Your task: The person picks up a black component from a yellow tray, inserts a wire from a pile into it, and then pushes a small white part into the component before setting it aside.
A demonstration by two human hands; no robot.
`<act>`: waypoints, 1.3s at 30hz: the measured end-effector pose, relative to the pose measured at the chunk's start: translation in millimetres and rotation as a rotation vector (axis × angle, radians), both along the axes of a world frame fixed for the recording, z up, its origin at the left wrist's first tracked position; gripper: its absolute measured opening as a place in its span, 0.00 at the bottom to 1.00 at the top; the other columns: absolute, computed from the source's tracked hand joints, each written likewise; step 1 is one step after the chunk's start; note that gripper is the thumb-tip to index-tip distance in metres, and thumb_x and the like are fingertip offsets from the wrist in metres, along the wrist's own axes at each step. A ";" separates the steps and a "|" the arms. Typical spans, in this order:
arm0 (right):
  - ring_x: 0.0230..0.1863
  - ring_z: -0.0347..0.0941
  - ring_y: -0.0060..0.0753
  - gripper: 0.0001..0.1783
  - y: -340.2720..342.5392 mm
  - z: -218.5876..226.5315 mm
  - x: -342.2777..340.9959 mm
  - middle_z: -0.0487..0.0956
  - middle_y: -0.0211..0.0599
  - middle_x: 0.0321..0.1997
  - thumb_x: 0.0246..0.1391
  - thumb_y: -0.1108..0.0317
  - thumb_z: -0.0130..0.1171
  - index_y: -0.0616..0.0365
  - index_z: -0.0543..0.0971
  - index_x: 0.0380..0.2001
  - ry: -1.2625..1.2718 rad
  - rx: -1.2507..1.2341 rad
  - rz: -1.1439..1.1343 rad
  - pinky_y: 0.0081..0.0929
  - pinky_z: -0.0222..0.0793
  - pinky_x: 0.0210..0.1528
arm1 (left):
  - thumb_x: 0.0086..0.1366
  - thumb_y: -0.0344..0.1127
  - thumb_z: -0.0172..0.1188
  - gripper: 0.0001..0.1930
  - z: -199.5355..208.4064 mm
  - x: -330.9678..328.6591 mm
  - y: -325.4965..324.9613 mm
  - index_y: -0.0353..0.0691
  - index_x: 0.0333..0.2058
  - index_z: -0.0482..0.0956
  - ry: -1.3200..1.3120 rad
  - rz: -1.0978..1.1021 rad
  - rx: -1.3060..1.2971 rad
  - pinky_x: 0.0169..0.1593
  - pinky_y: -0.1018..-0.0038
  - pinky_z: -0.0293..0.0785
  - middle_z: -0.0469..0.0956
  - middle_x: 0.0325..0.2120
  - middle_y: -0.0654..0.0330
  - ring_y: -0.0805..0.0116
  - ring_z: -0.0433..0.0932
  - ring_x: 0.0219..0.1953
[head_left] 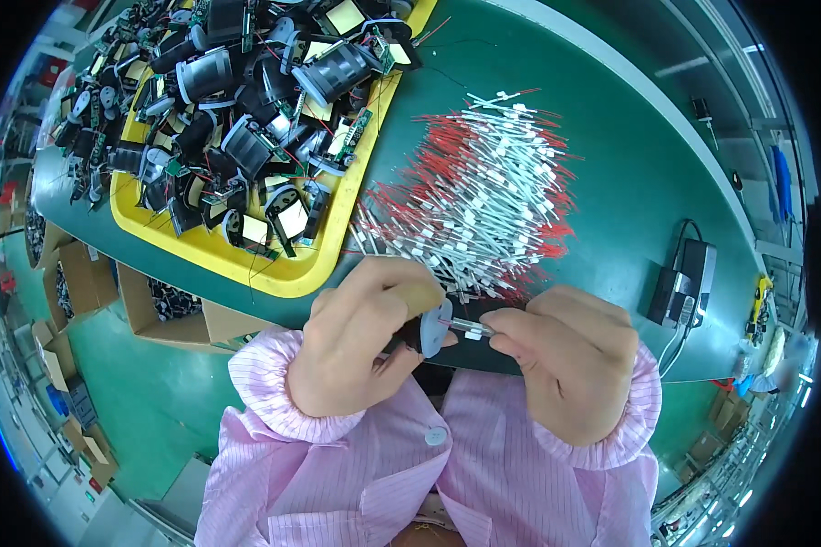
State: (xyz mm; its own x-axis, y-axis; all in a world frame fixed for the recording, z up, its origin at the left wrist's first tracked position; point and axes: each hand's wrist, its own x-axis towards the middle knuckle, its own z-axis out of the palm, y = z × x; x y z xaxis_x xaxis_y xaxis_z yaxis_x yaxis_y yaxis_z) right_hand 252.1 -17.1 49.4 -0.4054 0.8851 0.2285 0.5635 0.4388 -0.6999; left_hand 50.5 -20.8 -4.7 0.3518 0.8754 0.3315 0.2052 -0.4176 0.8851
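My left hand [365, 328] is closed around a small dark cylindrical housing with a round grey end cap [436, 326], held over the table's near edge. The cap faces my right hand [566, 351], whose thumb and forefinger pinch a thin white cable with a silvery end [470, 326]. A fine red wire tip meets the cap's face; whether it passes into a hole is too small to tell. Just beyond my hands lies a large heap of short white cables with red wire ends [493, 201].
A yellow tray [287, 284] at the left is piled with black housings [246, 146] carrying green circuit boards and wires. More spill past its far left side. On the right stands a black adapter [689, 283] with a cord. Cardboard boxes [150, 310] sit below the table's left edge.
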 end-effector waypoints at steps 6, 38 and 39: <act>0.20 0.64 0.36 0.15 5.1 3.5 -2.7 0.67 0.36 0.21 0.30 0.77 0.66 0.65 0.78 0.28 -0.045 0.014 0.030 0.31 0.60 0.20 | 0.45 0.21 0.69 0.24 11.0 -0.9 5.1 0.30 0.44 0.74 -0.114 -0.002 -0.198 0.35 0.71 0.74 0.76 0.37 0.48 0.55 0.78 0.32; 0.18 0.53 0.15 0.19 235.5 -50.1 158.3 0.65 0.18 0.16 0.57 0.52 0.57 0.60 0.82 0.33 0.026 -0.064 -0.756 0.18 0.48 0.22 | 0.50 0.25 0.65 0.12 -15.1 -40.9 35.5 0.32 0.36 0.78 0.806 0.811 0.260 0.42 0.65 0.67 0.74 0.34 0.54 0.54 0.70 0.37; 0.23 0.60 0.20 0.18 266.0 -63.5 192.2 0.71 0.25 0.22 0.57 0.54 0.56 0.58 0.83 0.35 -0.002 -0.194 -0.866 0.22 0.57 0.27 | 0.49 0.25 0.65 0.12 -20.0 -38.6 39.6 0.33 0.35 0.78 0.847 0.790 0.238 0.42 0.64 0.66 0.73 0.34 0.55 0.55 0.69 0.38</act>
